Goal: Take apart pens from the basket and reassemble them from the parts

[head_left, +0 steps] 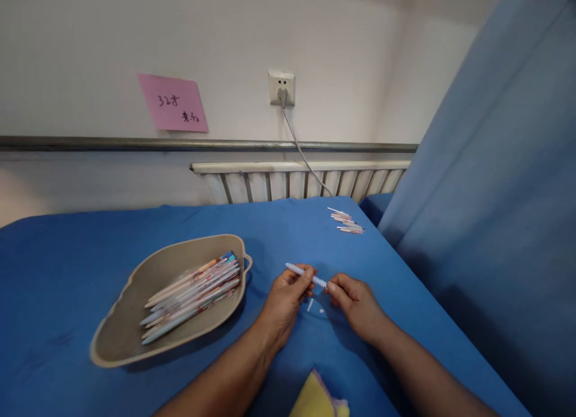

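Observation:
My left hand [288, 294] pinches a pale lilac pen [296, 268] around its middle, tip end pointing up and left. At the pen's other end, the fingers of my right hand [353, 300] are closed on it; what exactly they grip there is partly hidden by the thumb. Just below the hands, a small white tube-like piece [310, 305] and a tiny white bit [321, 311] lie on the blue cloth. Left of my hands, a beige tray [180, 249] holds a pile of several pens [193, 294] in pale and blue colours.
Several thin sticks, maybe pen refills [346, 221], lie at the far right of the blue-covered surface [279, 225]. A yellow cloth [315, 396] is at the near edge. Behind stand a white radiator-like rail [288, 167] and a socket [282, 88] with a cord; a blue curtain [495, 195] hangs at right.

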### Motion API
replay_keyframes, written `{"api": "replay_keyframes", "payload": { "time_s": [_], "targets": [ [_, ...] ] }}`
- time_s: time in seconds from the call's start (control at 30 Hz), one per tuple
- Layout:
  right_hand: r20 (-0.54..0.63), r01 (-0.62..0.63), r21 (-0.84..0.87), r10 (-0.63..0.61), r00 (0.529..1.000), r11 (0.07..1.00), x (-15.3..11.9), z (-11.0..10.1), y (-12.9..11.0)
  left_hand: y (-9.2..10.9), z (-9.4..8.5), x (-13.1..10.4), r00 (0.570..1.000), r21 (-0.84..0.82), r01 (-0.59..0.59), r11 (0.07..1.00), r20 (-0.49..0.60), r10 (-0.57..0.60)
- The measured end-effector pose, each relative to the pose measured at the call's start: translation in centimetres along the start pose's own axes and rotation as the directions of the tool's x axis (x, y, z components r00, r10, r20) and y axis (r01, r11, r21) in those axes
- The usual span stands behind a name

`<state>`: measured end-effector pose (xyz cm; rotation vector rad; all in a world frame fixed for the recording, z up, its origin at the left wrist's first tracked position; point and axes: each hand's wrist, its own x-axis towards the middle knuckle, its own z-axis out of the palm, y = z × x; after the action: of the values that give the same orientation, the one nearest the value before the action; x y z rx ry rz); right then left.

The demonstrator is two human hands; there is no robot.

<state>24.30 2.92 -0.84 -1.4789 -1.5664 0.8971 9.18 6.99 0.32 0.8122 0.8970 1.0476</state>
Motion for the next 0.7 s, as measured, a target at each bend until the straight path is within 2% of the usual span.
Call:
{"api": "replay_keyframes", "payload": {
  "time_s": [0.13, 0.3, 0.4, 0.47, 0.53, 0.6, 0.7],
  "targets": [
    [-0.057, -0.007, 0.148, 0.016, 0.998, 0.989, 0.3, 0.0, 0.2, 0.5, -0.4, 0.1, 0.999, -0.002, 0.031, 1.0, 0.024, -0.031],
    [-0.126, -0.118, 0.476, 0.201, 0.971, 0.872, 1.0, -1.2, -0.3, 1.1, -1.1, 0.3, 0.99, 0.121, 0.108, 0.987, 0.08, -0.118],
    [-0.068, -0.136, 0.641, 0.233, 0.97, 0.755, 1.1, -2.1, -0.6, 1.0, -0.9, 0.2, 0.981, 0.21, 0.137, 0.968, 0.108, -0.162],
    [-0.018, -0.124, 0.744, 0.205, 0.979, 0.657, 1.1, -2.2, -0.5, 0.7, -0.6, 0.0, 0.966, 0.26, 0.165, 0.951, 0.153, -0.21],
    [0.015, -0.122, 0.787, 0.179, 0.984, 0.604, 1.1, -2.1, -0.5, 0.5, -0.3, -0.2, 0.944, 0.293, 0.186, 0.938, 0.212, -0.253],
    [0.04, -0.133, 0.782, 0.164, 0.986, 0.609, 1.2, -1.8, -0.4, 0.4, -0.1, -0.5, 0.925, 0.295, 0.187, 0.937, 0.268, -0.269],
    [0.069, -0.146, 0.724, 0.139, 0.988, 0.674, 1.2, -1.5, -0.3, 0.6, -0.1, -0.8, 0.901, 0.248, 0.208, 0.946, 0.328, -0.284]
  ]
}}
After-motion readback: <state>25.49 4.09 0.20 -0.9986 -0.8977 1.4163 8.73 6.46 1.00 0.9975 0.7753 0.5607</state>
